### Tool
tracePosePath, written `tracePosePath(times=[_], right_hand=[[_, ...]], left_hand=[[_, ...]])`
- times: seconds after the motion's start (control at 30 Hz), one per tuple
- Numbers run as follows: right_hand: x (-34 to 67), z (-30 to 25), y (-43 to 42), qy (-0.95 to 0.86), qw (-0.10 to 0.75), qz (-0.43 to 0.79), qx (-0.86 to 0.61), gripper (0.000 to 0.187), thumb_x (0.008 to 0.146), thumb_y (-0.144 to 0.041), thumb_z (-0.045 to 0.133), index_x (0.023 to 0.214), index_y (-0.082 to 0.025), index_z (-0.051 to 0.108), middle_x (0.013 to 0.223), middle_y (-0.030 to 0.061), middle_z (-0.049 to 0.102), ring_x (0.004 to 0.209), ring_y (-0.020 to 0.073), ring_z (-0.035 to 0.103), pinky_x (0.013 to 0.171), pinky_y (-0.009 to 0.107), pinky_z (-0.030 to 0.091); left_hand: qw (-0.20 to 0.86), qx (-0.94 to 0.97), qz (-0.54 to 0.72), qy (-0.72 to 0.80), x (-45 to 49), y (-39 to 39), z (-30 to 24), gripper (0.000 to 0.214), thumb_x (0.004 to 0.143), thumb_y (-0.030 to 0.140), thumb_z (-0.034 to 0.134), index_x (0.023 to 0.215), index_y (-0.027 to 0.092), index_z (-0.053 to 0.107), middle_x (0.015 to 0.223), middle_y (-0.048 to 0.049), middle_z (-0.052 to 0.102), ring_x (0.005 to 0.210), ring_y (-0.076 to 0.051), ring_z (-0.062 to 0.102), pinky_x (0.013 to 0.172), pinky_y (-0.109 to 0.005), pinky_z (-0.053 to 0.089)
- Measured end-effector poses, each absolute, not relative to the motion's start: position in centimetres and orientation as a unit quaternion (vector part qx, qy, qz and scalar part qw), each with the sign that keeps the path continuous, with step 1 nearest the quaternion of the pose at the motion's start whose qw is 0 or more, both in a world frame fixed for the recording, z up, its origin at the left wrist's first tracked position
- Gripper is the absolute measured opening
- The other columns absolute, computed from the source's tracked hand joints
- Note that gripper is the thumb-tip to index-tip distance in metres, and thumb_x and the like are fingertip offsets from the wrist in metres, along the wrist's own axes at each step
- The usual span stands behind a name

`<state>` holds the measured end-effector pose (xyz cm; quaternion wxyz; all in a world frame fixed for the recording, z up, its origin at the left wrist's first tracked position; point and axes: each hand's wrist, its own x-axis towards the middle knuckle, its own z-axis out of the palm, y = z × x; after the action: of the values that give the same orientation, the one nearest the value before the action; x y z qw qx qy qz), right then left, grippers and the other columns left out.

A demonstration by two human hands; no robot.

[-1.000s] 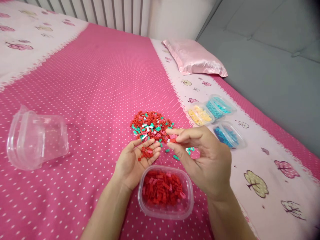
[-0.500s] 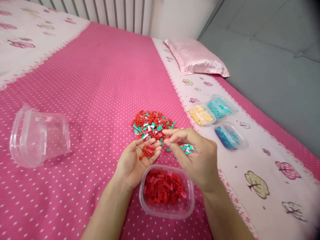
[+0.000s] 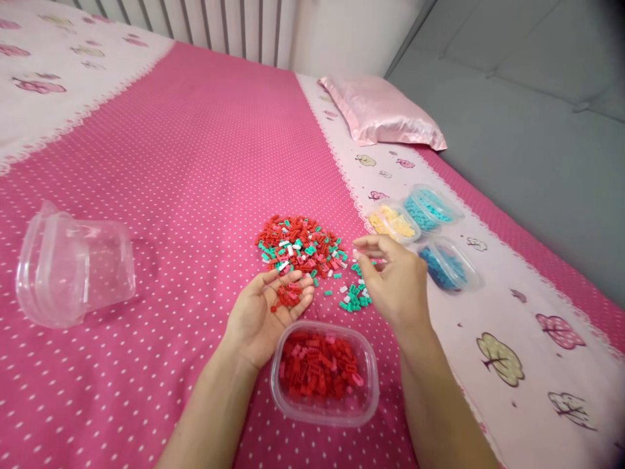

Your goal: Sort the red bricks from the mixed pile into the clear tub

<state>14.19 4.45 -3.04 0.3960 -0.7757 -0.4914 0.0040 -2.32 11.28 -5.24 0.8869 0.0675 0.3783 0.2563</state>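
Note:
My left hand (image 3: 263, 309) lies palm up with fingers slightly curled, cupping a small heap of red toy bricks (image 3: 288, 294) with a pink one among them. My right hand (image 3: 393, 277) has thumb and forefinger drawn close together; whatever is at the fingertips is too small to make out. Under and beside it is a small group of green and white bricks (image 3: 355, 299), partly hidden by the hand. A larger mixed pile of red, green, white and pink bricks (image 3: 297, 241) lies just beyond my left fingers. Nearest me stands a clear plastic tub (image 3: 325, 413) holding red and pink bricks.
On the right, clear tubs hold yellow pieces (image 3: 392, 223), turquoise pieces (image 3: 430, 208) and dark blue pieces (image 3: 444, 266). Nested clear tubs (image 3: 73, 267) lie on their side at left. A pink pillow (image 3: 383, 111) rests at the back of the polka-dot bedspread (image 3: 195, 169).
My right hand has moved right, away from the mixed pile, to above the green and white bricks, uncovering more of them. My left hand stays in place with its red bricks.

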Motion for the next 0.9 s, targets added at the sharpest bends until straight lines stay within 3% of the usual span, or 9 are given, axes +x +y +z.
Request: tracePosePath(times=[0.13,0.27,0.9], right_hand=[[14.5,-4.5,5.2,-0.493,0.298,0.036,-0.817,0.023,0.077,-0.026,0.059,0.098,-0.021,0.067,0.091,0.0053,0.071,0.078,0.0216,0.067,0.073,0.036,0.051],[14.5,-6.0,6.0,-0.49,0.251,0.049,-0.834,0.025,0.077,-0.026,0.061,0.1,-0.02,0.068,0.092,0.0067,0.071,0.076,0.0217,0.067,0.075,0.037,0.05],[14.4,-6.6,6.3,-0.519,0.278,0.064,-0.806,0.023,0.074,-0.016,0.055,0.094,-0.02,0.067,0.079,0.0035,0.07,0.07,0.0179,0.066,0.07,0.031,0.052]], left_hand=[[0.886,0.063,0.253,0.382,-2.3,11.2,-5.2,0.024,0.083,0.019,0.041,0.084,0.006,0.062,0.08,-0.015,0.066,0.075,-0.019,0.066,0.069,-0.029,0.057],[0.885,0.069,0.255,0.384,-2.3,11.2,-5.1,0.025,0.084,0.02,0.042,0.083,0.005,0.062,0.079,-0.0153,0.065,0.074,-0.019,0.066,0.071,-0.028,0.057],[0.885,0.074,0.256,0.381,-2.3,11.2,-5.1,0.025,0.084,0.02,0.042,0.082,0.005,0.062,0.081,-0.0152,0.065,0.075,-0.019,0.065,0.071,-0.028,0.057]])
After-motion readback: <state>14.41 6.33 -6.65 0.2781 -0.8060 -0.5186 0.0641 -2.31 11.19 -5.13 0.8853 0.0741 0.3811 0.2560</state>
